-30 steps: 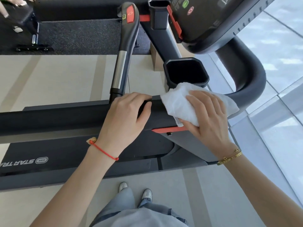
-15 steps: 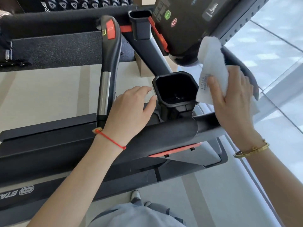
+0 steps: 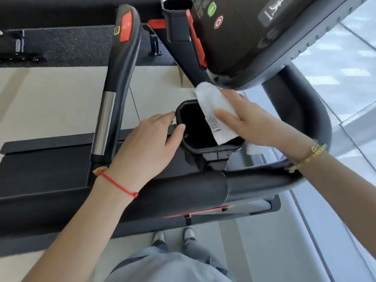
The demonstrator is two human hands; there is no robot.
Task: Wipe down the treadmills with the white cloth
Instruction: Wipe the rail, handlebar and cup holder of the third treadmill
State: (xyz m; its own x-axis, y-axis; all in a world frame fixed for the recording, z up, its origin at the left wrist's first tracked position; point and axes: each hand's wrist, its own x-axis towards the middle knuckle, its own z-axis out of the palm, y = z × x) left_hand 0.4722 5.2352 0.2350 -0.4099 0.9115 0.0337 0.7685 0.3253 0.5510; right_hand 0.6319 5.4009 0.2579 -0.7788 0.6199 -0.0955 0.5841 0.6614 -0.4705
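white cloth (image 3: 215,110) lies across the right side of the cup holder (image 3: 184,144), its printed tag hanging over the dark opening, upper end bunched up against the underside of the console (image 3: 254,37). my right hand (image 3: 258,127) is laid over the cloth, fingers straight and spread, pressing it down onto the holder rim; thumb points left across the fabric, just above the tag. a scrap of cloth shows below my palm, on the right. gold bracelet (image 3: 309,157) on that wrist

left hand (image 3: 146,147) sits on the left of the holder, fingertips touching its outer rim, thumb tip on the near-left edge, fingers only loosely bent, not wrapped round anything. red string (image 3: 118,184) on that wrist. hands apart, the holder opening between them

black handrail (image 3: 203,192) runs across under both forearms. upright grip (image 3: 120,82) with a silver band and red button stands left of my left hand. green and red buttons on the console up top. second cup holder (image 3: 177,19) further up the frame. my shoes (image 3: 173,237) on pale floor below
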